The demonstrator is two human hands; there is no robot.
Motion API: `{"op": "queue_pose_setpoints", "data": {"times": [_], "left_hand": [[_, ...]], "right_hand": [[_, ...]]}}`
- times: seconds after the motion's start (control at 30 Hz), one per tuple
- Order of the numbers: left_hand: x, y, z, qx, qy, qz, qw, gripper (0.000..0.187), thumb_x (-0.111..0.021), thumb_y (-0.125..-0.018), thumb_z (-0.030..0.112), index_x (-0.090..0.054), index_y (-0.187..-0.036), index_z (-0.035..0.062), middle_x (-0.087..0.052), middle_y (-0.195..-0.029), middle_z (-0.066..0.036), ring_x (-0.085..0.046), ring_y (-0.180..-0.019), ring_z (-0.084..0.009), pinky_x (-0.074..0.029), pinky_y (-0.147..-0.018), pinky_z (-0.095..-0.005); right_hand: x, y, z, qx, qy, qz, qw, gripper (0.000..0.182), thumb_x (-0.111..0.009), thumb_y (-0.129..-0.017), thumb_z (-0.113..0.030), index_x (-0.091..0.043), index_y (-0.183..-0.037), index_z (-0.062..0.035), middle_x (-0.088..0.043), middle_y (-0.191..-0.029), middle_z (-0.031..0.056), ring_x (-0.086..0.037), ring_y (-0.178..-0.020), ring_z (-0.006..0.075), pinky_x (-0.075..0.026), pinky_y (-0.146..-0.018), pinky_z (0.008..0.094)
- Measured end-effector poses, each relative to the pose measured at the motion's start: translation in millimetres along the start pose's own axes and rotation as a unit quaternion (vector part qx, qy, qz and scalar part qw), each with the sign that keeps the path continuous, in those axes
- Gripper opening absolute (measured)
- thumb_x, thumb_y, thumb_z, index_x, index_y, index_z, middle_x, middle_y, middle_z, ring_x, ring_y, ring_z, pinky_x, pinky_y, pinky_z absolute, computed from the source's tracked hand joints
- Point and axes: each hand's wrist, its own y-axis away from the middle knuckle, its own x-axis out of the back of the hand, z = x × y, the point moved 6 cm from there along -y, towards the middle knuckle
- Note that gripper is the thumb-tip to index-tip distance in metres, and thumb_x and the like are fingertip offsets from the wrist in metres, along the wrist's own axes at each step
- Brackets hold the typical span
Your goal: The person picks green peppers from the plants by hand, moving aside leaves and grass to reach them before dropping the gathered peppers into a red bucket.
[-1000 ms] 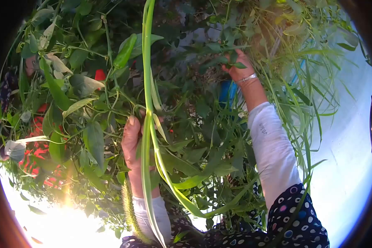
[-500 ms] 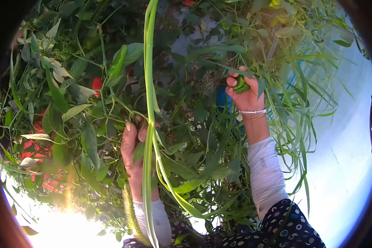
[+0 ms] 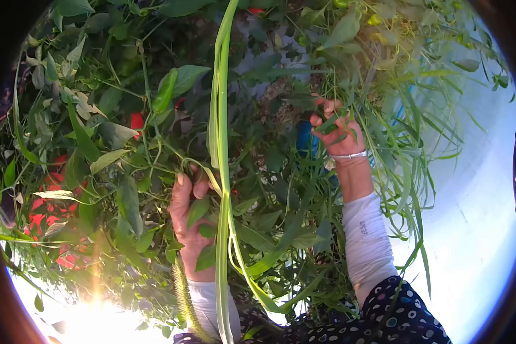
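Note:
My left hand (image 3: 192, 229) is low in the middle, thumb and fingers closed around a thin stem (image 3: 183, 156) of a pepper plant, with leaves across the palm. Higher on the right, my right hand (image 3: 343, 136) has its fingers curled. Bits of green show between them, and leaves cover the palm, so the green pepper seen there earlier is largely hidden. Above my left hand hangs a long green pepper (image 3: 165, 92), with a red pepper (image 3: 137, 125) beside it. A silver bracelet (image 3: 348, 155) circles my right wrist.
A tall grass stalk (image 3: 223, 143) crosses the view close to the camera. A bristly seed head (image 3: 184, 295) stands by my left sleeve. Red material (image 3: 43, 212) shows through leaves at left. A blue object (image 3: 308, 139) is behind my right hand, and pale sheeting (image 3: 470, 218) lies at right.
The fingers of my right hand have curled in further, and leaves now cover the green pepper in it. My left hand stays at the stem. The grass stalk has shifted right.

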Motion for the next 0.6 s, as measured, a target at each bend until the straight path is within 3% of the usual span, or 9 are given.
{"op": "queue_pose_setpoints", "data": {"times": [0.1,0.17,0.2,0.23,0.3,0.33,0.43,0.5,0.6], "left_hand": [[-2,0,-2,0.028,-0.003,-0.01,1.0,0.028,-0.052,-0.09,0.033,-0.052,-0.1,0.0068,-0.04,-0.07,0.001,-0.049,-0.075,-0.0148,-0.047,-0.066,-0.0312],[-3,0,4,-0.036,-0.099,0.032,0.994,0.029,-0.047,-0.093,0.029,-0.053,-0.11,0.0063,-0.047,-0.071,-0.002,-0.055,-0.077,-0.0155,-0.053,-0.054,-0.0271],[-5,-5,2,-0.006,-0.042,-0.058,0.997,0.028,-0.046,-0.093,0.027,-0.052,-0.112,0.007,-0.049,-0.075,-0.002,-0.055,-0.079,-0.017,-0.052,-0.055,-0.0259],[-8,-7,1,-0.008,-0.042,-0.058,0.997,0.028,-0.046,-0.093,0.027,-0.052,-0.112,0.007,-0.049,-0.075,-0.002,-0.055,-0.079,-0.017,-0.052,-0.055,-0.0259],[-16,-7,0,-0.034,-0.082,-0.028,0.996,0.03,-0.052,-0.09,0.034,-0.054,-0.1,0.0056,-0.04,-0.07,0.001,-0.047,-0.075,-0.0157,-0.045,-0.07,-0.0302],[-18,-6,0,-0.031,-0.106,-0.011,0.994,0.03,-0.052,-0.09,0.033,-0.054,-0.1,0.0055,-0.04,-0.069,0.001,-0.046,-0.075,-0.0156,-0.044,-0.071,-0.0297],[-20,-9,-2,-0.011,-0.073,-0.015,0.997,0.03,-0.052,-0.09,0.033,-0.054,-0.1,0.0054,-0.04,-0.069,0.001,-0.046,-0.074,-0.016,-0.044,-0.071,-0.0302],[-11,-5,-2,-0.011,-0.066,-0.009,0.998,0.03,-0.052,-0.09,0.034,-0.054,-0.1,0.0053,-0.04,-0.069,0.001,-0.047,-0.074,-0.0163,-0.044,-0.072,-0.0302],[-7,-5,-2,-0.005,-0.066,-0.005,0.998,0.031,-0.053,-0.089,0.034,-0.055,-0.1,0.0053,-0.04,-0.069,0.0,-0.047,-0.074,-0.0169,-0.043,-0.072,-0.0302]], "right_hand": [[18,7,3,-0.021,0.031,0.034,0.999,0.023,-0.061,-0.074,-0.013,-0.059,-0.095,-0.0057,-0.054,-0.116,0.015,-0.057,-0.069,0.018,-0.049,-0.059,0.0308],[18,19,6,-0.047,0.063,0.062,0.995,0.027,-0.059,-0.073,-0.01,-0.059,-0.1,-0.007,-0.054,-0.117,0.0147,-0.056,-0.068,0.0162,-0.049,-0.06,0.0309],[14,33,14,-0.11,0.113,0.093,0.983,0.034,-0.055,-0.072,-0.007,-0.059,-0.106,-0.0083,-0.054,-0.117,0.0134,-0.055,-0.068,0.0149,-0.049,-0.061,0.0306],[12,44,21,-0.172,0.162,0.12,0.964,0.041,-0.051,-0.071,-0.004,-0.058,-0.112,-0.0096,-0.054,-0.117,0.012,-0.054,-0.067,0.0136,-0.049,-0.062,0.0303],[19,61,32,-0.186,0.161,0.143,0.959,0.047,-0.048,-0.07,-0.002,-0.056,-0.116,-0.0103,-0.053,-0.12,0.0105,-0.055,-0.071,0.0144,-0.048,-0.065,0.0299],[27,65,37,-0.198,0.164,0.169,0.952,0.053,-0.045,-0.069,0.001,-0.055,-0.12,-0.011,-0.052,-0.123,0.0089,-0.056,-0.075,0.0151,-0.048,-0.068,0.0295],[47,38,48,-0.15,0.197,0.134,0.96,0.052,-0.045,-0.07,0.001,-0.054,-0.12,-0.0095,-0.052,-0.123,0.0063,-0.055,-0.087,0.016,-0.049,-0.073,0.0316],[41,-6,56,-0.088,0.296,0.062,0.949,0.053,-0.046,-0.071,0.0,-0.05,-0.123,-0.008,-0.053,-0.118,0.0055,-0.053,-0.097,0.0171,-0.05,-0.078,0.0337],[37,-75,68,-0.023,0.366,0.105,0.924,0.05,-0.045,-0.075,0.002,-0.049,-0.123,-0.0094,-0.053,-0.11,0.0076,-0.054,-0.101,0.0186,-0.051,-0.072,0.0363]]}}
